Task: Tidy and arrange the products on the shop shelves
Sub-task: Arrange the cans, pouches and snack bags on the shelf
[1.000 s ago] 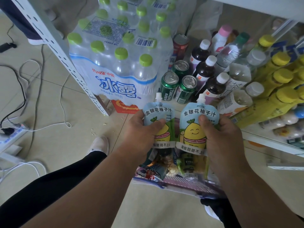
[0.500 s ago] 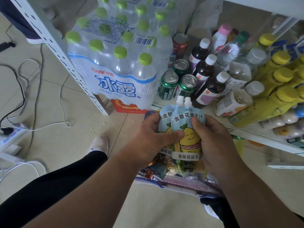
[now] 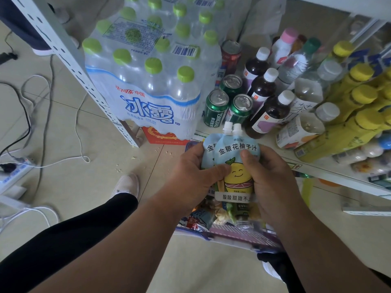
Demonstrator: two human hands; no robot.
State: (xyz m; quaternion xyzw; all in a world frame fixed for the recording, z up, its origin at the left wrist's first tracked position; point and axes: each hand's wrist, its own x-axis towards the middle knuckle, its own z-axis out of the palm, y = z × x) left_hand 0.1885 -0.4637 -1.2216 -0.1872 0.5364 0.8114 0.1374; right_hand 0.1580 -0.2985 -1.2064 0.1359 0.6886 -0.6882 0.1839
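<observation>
Two light-blue juice pouches with white spouts and a smiling yellow fruit print are stacked, the front pouch (image 3: 237, 157) overlapping the rear pouch (image 3: 208, 148). My left hand (image 3: 193, 176) grips their left edge, thumb across the front. My right hand (image 3: 268, 178) grips the right edge, thumb on the front pouch. I hold them upright over a basket (image 3: 237, 233) of snacks, just in front of the low white shelf (image 3: 330, 172).
On the shelf stand a shrink-wrapped pack of green-capped water bottles (image 3: 148, 81), green cans (image 3: 216, 106), dark juice bottles (image 3: 270, 108), clear bottles and yellow-capped bottles (image 3: 359, 123). A perforated shelf post (image 3: 84, 81) stands left. Cables and a power strip (image 3: 14, 168) lie on the floor.
The two pouches, held side by side a second ago, have been brought together so one overlaps the other. Both hands closed in toward each other.
</observation>
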